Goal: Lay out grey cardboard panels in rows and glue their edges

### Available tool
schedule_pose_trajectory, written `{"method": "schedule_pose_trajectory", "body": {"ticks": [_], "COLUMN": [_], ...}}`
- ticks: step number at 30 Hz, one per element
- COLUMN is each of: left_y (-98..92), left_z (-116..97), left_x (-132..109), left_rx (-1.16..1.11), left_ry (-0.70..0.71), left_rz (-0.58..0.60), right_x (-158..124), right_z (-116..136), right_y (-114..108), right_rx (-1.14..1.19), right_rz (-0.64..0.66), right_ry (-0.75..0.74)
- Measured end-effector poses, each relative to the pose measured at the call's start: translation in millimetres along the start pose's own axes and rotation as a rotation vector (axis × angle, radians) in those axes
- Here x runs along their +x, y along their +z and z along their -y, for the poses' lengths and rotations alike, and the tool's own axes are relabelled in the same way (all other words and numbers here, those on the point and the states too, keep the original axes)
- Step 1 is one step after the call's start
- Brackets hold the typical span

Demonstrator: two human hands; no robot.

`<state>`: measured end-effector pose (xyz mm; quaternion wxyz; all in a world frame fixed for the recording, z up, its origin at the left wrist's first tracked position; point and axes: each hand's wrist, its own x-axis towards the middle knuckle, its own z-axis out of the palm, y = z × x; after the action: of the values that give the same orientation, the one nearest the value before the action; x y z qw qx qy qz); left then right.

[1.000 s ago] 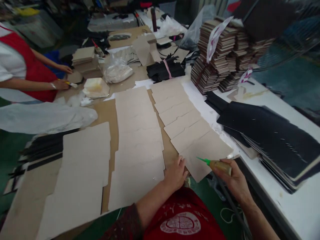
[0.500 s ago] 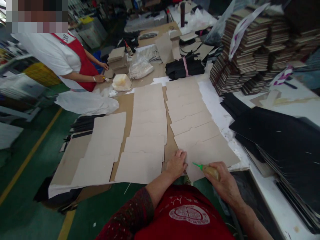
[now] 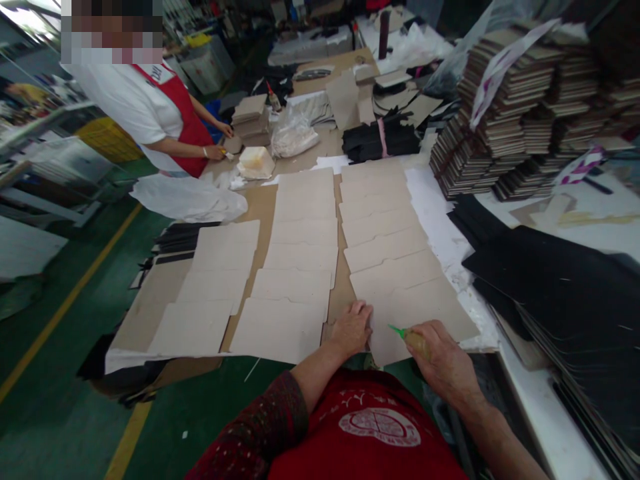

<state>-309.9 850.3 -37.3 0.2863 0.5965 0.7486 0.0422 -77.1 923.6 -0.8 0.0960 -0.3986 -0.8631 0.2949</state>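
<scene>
In my right hand (image 3: pixel 443 360) is a yellowish squeeze bottle (image 3: pixel 417 343) with a thin green nozzle. The nozzle tip points left, over the nearest beige cardboard sheet (image 3: pixel 425 310) of the right-hand row. Whether the tip touches the sheet I cannot tell. My left hand (image 3: pixel 353 328) rests on that sheet's left edge, fingers stretched forward and holding nothing. Two further rows of overlapping beige sheets lie to the left, a middle row (image 3: pixel 285 327) and a shorter left row (image 3: pixel 193 327).
Black sheets (image 3: pixel 560 280) are piled at the right. Behind them rise tall strapped stacks of board (image 3: pixel 505 100). A bundle of black strips (image 3: pixel 380 140) and a plastic bag (image 3: pixel 295 133) lie at the back. A co-worker in a red apron (image 3: pixel 193 127) stands at the far left.
The view has swung slightly left, so the surroundings sit farther right in it. My left hand stays on the sheet's edge; the bottle remains in my right hand, tilted a little differently.
</scene>
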Motion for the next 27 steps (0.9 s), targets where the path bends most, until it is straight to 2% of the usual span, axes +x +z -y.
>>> {"method": "schedule_pose_trajectory", "body": {"ticks": [4, 11, 13, 15, 17, 20, 24, 27], "left_y": [-1.4, -3.0, -2.9, -3.3, -4.1, -4.9, -4.1, -3.9], "left_z": [-1, -1, 0, 0, 1, 1, 1, 0], "left_x": [1, 1, 2, 3, 4, 5, 6, 7], "left_rx": [-0.006, -0.01, -0.012, -0.014, -0.017, -0.017, -0.018, -0.019], "left_ry": [0.006, 0.019, 0.016, 0.01, 0.008, 0.002, -0.016, -0.027], "left_rz": [0.004, 0.02, 0.024, 0.031, 0.04, 0.053, 0.065, 0.061], "right_x": [-3, -5, -5, -5, -8, -15, -25, -26], "right_z": [-7, -10, -12, -16, -25, -44, -71, -84], "right_y": [0, 24, 31, 34, 30, 14, -8, -15], "right_rx": [0.044, 0.234, 0.294, 0.374, 0.444, 0.454, 0.284, 0.181], "right_rz": [0.045, -0.042, -0.128, -0.286, -0.439, -0.555, -0.615, -0.601], "right_ry": [0.051, 0.09, 0.097, 0.15, 0.267, 0.423, 0.405, 0.363]}}
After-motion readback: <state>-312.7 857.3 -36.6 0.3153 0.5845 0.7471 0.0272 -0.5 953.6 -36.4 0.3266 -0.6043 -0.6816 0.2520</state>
